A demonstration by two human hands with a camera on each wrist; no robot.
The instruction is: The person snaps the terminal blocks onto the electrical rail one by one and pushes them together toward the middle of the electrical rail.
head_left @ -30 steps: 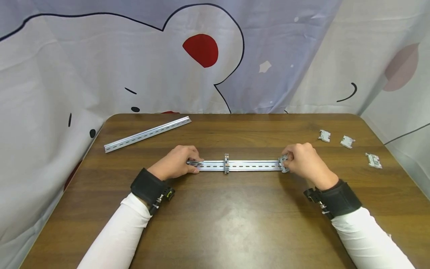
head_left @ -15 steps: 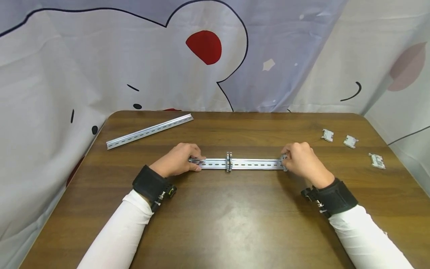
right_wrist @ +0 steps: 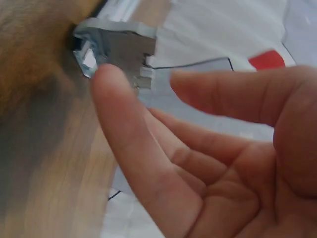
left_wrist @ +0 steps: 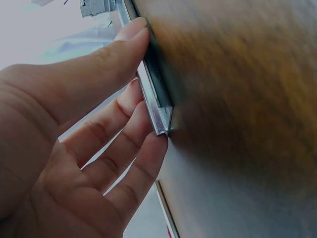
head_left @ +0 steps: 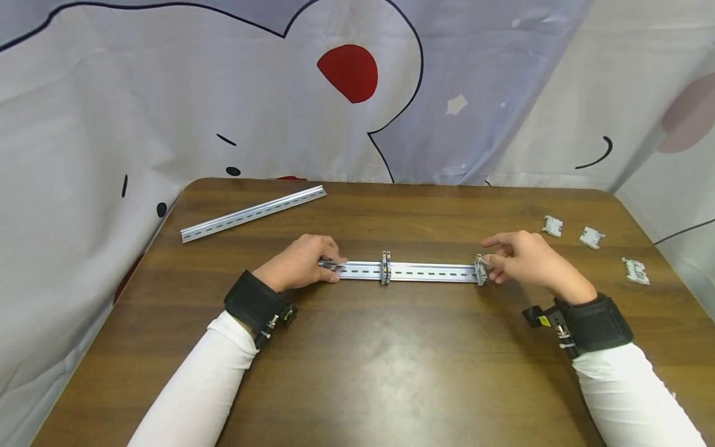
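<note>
In the head view a slotted metal DIN rail (head_left: 430, 272) lies across the table's middle. My left hand (head_left: 301, 262) pinches its left end; the left wrist view shows the thumb on one side of the rail (left_wrist: 153, 94) and fingertips on the other. Thin grey terminal blocks (head_left: 386, 267) stand upright on the rail left of its middle. Another grey terminal block (head_left: 480, 270) sits at the right end, also seen as a grey plate-like block (right_wrist: 126, 52) in the right wrist view. My right hand (head_left: 527, 261) is just beside it, thumb and fingers spread apart, not gripping it.
A second slotted rail (head_left: 254, 214) lies slanted at the back left of the wooden table (head_left: 357, 360). Loose terminal blocks lie at the right: one (head_left: 553, 226), another (head_left: 591, 238) and a third (head_left: 635, 271). A patterned curtain (head_left: 251, 93) hangs behind the table.
My right hand has let go of the terminal block at the rail's right end and moved slightly right, fingers spreading. The left hand keeps its hold. The head view has shifted a little.
</note>
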